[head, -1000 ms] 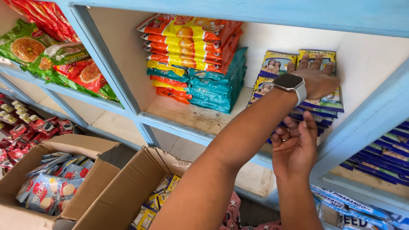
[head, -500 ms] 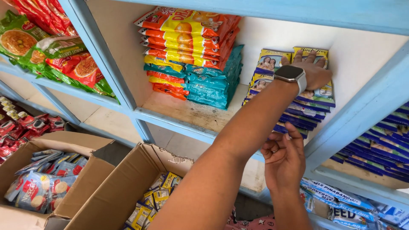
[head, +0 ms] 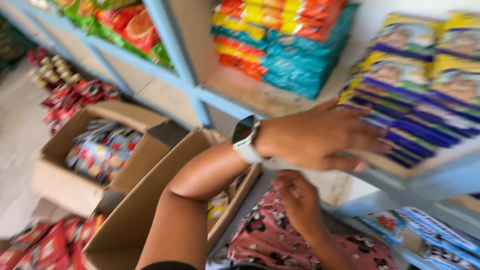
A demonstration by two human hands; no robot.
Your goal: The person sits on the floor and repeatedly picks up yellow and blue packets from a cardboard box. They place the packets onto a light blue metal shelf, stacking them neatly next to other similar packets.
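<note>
The stack of blue-and-yellow sachets (head: 400, 95) is sitting at the right end of the blue shelf (head: 235, 97), leaning in a stepped pile against the white back wall, and the left hand (head: 320, 137) is lying flat across the front lower edge of that stack, fingers spread and touching the packets rather than clamped on any one. A grey-banded watch (head: 246, 137) is showing on that wrist. The right hand (head: 297, 197) is hanging below the stack, under the shelf edge, fingers curled loosely; blur is hiding whether it is holding anything, so I cannot tell. In my judgement the step in hand is the squaring-up of the stack on the shelf, with more stock to fetch; the next move is calling for a reach down and left of the stack into the nearer cardboard box (head: 150, 210), whose contents are mostly hidden by the forearm. Left of the stack, teal and orange-yellow packets (head: 285, 40) are piled on the same shelf. Further left and lower, a second open box (head: 100, 150) is holding red-and-blue sachets.
</note>
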